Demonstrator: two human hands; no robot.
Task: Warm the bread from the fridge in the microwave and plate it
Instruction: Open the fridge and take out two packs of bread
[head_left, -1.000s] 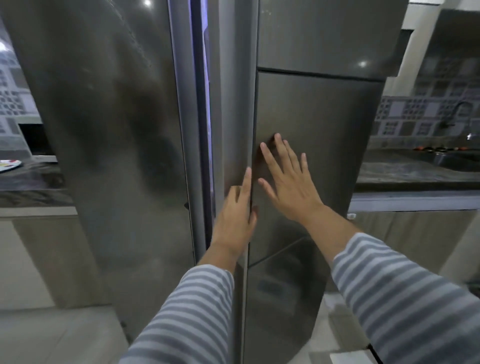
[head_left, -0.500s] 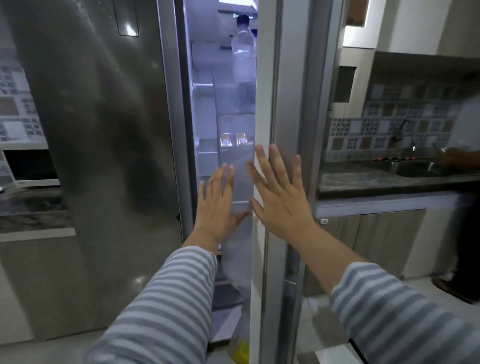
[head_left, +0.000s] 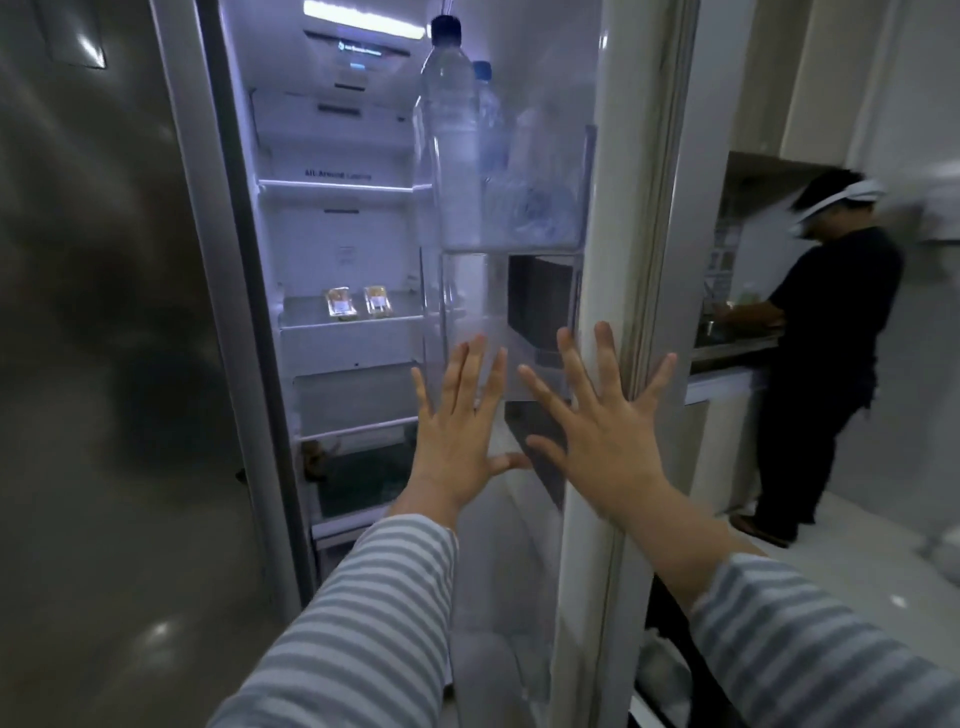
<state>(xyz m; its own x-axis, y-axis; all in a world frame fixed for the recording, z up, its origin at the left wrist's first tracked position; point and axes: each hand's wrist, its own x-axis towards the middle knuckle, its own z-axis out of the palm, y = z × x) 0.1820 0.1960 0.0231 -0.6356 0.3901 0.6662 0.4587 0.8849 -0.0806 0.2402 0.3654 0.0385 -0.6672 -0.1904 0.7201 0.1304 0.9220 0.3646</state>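
Note:
The fridge stands open, its right door (head_left: 597, 545) swung out toward me. Two clear packets of bread (head_left: 358, 301) lie side by side on a middle shelf (head_left: 311, 322) inside, lit from above. My left hand (head_left: 457, 431) is spread flat with straight fingers in front of the door's inner bins. My right hand (head_left: 602, 431) is spread flat too, its fingers against the door's inner edge. Neither hand holds anything. Both hands are to the right of the bread and nearer to me.
Large water bottles (head_left: 447, 150) fill the upper door bin. The closed left fridge door (head_left: 104, 364) is a steel wall on the left. Another person (head_left: 826, 364) in dark clothes stands at the counter (head_left: 727, 348) on the right. Pale floor (head_left: 857, 561) lies beyond the door.
The right fridge door has swung from nearly closed to wide open, showing the shelves and bread. Both hands stayed flat on the door and followed it. A person has come into view on the right.

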